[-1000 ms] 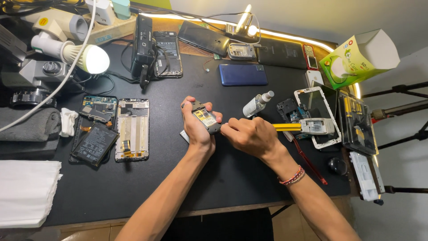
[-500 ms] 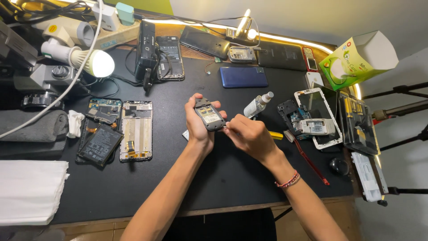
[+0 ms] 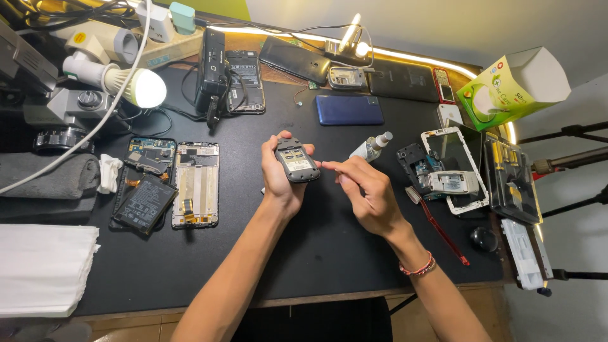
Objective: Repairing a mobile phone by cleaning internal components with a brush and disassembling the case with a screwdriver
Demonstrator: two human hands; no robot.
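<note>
The black desk (image 3: 329,253) runs almost the full width of the frame, its near edge crossing the lower part of the picture just above the wooden rim. The lower middle of the desk, under the forearms, is bare dark surface, the widest open room; the upper part and both sides are crowded. At left centre lie two opened phones (image 3: 196,183) side by side, with a stack of white paper (image 3: 44,269) at lower left and a lit bulb (image 3: 142,87) at upper left. A blue phone (image 3: 349,109) lies flat in the upper middle, a small white bottle (image 3: 370,147) just right of centre, and a red toothbrush (image 3: 437,225) at right, near a white phone frame (image 3: 453,164).

The small phone (image 3: 296,160) is held up above the desk at the centre of the frame. It is dark grey with rounded corners, its back cover off, showing a pale label and metal slots inside.

The left hand (image 3: 278,180) has its grip closed around the small phone, thumb on the left side and fingers wrapped behind. The right hand (image 3: 367,193) holds nothing I can make out; its fingers are curled, and the forefinger is stretched out so its tip touches the phone's right edge.
</note>
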